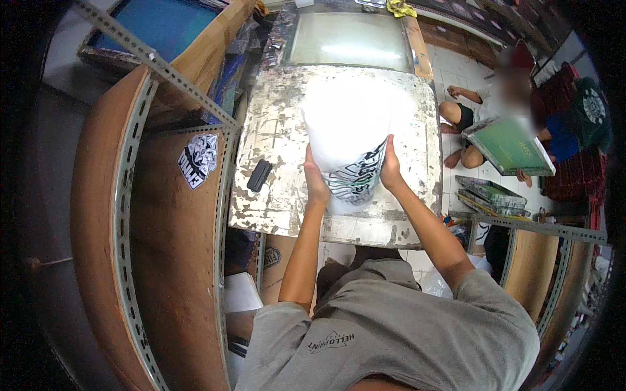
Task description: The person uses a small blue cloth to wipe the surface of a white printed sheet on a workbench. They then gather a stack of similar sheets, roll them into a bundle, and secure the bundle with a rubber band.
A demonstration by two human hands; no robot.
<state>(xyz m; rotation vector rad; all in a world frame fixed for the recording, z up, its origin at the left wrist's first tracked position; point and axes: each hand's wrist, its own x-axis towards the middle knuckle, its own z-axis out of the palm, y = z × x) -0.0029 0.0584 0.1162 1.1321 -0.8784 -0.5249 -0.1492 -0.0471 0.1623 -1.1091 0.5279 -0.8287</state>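
Between my two hands is a bowed white sheet or stack of sheets (347,124), with black wavy lettering and pattern across its near end. My left hand (316,182) grips its left edge, fingers closed along the side. On the opposite edge, my right hand (391,169) holds with the thumb up. The sheet's far part is washed out by glare, so I cannot tell how many layers it has. Beneath it lies a paint-stained white tabletop (280,114). A small black oblong object (259,175) rests on the table to the left of my left hand.
Beyond the table lies a framed glass panel (350,40), a yellow cloth (401,8) behind it. Wooden shelving with perforated metal posts (124,195) stands close on the left. At right, a seated person (486,114) holds a green framed screen (512,146); more frames (489,195) lie nearby.
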